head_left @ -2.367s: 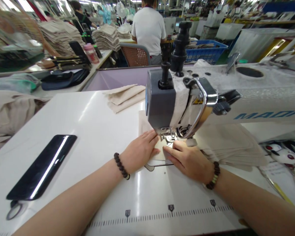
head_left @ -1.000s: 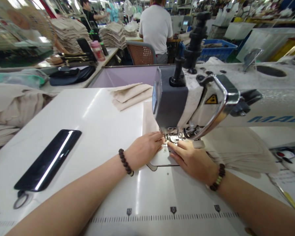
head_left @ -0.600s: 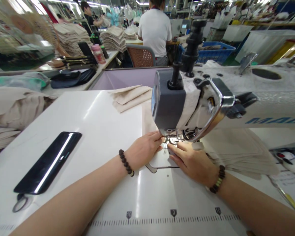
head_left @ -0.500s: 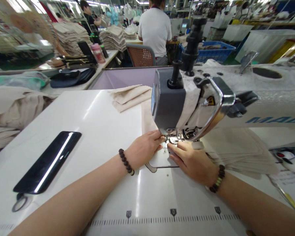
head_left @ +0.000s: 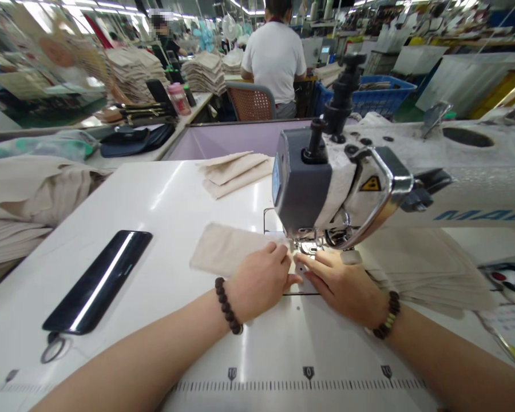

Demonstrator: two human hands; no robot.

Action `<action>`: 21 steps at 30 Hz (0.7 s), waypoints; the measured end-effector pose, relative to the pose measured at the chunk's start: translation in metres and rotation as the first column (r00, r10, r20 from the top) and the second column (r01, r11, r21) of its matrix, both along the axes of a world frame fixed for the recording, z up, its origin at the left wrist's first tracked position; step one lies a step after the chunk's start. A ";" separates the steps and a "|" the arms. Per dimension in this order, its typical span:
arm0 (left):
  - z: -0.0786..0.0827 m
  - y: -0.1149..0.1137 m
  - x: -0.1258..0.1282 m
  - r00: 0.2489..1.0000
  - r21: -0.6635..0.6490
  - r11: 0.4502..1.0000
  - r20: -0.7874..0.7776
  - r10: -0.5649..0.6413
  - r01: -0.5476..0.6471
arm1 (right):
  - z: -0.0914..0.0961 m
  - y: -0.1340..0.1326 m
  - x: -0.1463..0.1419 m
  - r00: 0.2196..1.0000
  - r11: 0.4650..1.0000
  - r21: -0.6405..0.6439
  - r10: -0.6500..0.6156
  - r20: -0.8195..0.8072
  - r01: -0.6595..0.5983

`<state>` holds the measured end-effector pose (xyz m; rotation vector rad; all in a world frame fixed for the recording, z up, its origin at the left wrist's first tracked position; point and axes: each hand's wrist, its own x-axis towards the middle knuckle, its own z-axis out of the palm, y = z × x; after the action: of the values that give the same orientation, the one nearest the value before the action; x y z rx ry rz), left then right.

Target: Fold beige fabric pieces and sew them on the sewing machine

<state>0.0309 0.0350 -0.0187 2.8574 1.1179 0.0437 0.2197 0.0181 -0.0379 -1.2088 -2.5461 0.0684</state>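
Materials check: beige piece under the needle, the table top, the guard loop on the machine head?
Beige piece: looks like woven cloth, matte, lying limp and flat under the left hand. Table top: smooth glossy white, probably laminate; it mirrors the ceiling lights. Guard loop: polished metal, likely chromed, with bright reflections.

I see one beige cloth piece [head_left: 227, 249] lying flat on the white worktop [head_left: 163, 206], stretched out to the left of the sewing machine head [head_left: 302, 189]. Its right end sits under the presser foot [head_left: 302, 247] of that machine. It looks like plain, unprinted woven fabric, roughly rectangular, with its long side running leftward away from the machine head and its left edge slightly slanted.
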 end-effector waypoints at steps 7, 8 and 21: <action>0.000 -0.008 0.001 0.998 -0.024 1.000 0.053 -0.015 0.016 | 0.002 0.002 0.001 0.998 0.999 0.027 0.045 0.035 -0.046; 0.000 -0.009 0.001 0.998 -0.026 0.999 0.056 -0.019 0.021 | 0.002 0.002 0.001 0.998 0.999 0.026 0.043 0.036 -0.044; 0.011 -0.023 0.000 0.982 -0.166 0.968 0.017 -0.191 0.191 | 0.010 -0.010 0.005 0.946 0.945 0.042 0.324 -0.018 -0.323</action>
<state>0.0304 0.0121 -0.0082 2.7977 0.7992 -0.0569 0.2249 0.0076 -0.0275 -0.7596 -2.6861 0.1079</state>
